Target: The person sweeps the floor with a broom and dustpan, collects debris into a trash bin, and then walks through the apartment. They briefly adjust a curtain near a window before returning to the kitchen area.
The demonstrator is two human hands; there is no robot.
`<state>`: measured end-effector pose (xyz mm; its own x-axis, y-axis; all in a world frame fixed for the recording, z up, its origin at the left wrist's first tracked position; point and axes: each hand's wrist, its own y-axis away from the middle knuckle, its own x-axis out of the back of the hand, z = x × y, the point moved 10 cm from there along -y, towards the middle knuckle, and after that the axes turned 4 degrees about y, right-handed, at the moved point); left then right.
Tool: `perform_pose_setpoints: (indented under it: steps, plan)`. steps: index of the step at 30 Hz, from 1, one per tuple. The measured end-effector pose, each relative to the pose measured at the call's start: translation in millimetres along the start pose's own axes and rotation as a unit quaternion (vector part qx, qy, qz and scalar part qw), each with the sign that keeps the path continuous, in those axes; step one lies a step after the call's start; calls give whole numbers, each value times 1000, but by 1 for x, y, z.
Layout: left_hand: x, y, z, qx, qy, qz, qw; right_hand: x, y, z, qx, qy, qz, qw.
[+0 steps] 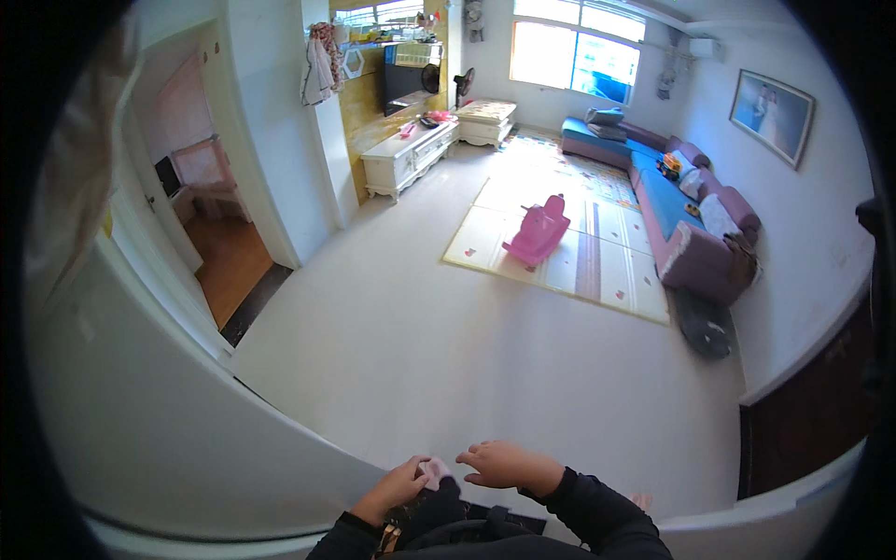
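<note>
Both of my hands are low in the head view, in front of my dark clothing. My left hand (397,488) has its fingers loosely bent, with a gap between thumb and forefinger and nothing seen in its grasp. Right beside its fingertips appears a pink slipper (437,473), at the end of a dark trouser leg (439,498); whether they touch is unclear. My right hand (500,463) is held out palm down over the pale floor (448,378), fingers spread, holding nothing. A black threshold strip (521,519) crosses the floor beneath me.
Ahead, a pink rocking toy (539,229) stands on a patterned play mat (483,238). A corner sofa (651,189) lines the right wall, with a dark bag (702,325) by its end. At left are a white TV cabinet (413,155) and an open doorway (231,259).
</note>
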<state>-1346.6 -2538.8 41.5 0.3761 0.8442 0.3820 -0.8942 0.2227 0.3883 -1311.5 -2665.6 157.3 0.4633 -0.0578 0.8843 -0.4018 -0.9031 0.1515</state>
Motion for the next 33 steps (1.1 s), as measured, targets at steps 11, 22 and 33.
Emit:
perform_pose_setpoints:
  steps: [11, 22, 33]
  plan:
    - [249, -304, -129, 101, -64, 96, 988, 121, -188, 245, -127, -84, 72, 986]
    - [486, -272, -276, 311, 197, 370, 853, 176, -560, 407, -1, 94, -135, 986]
    - [541, -133, -410, 395, 408, 531, 629, 190, -936, 76, 411, 119, -185, 884]
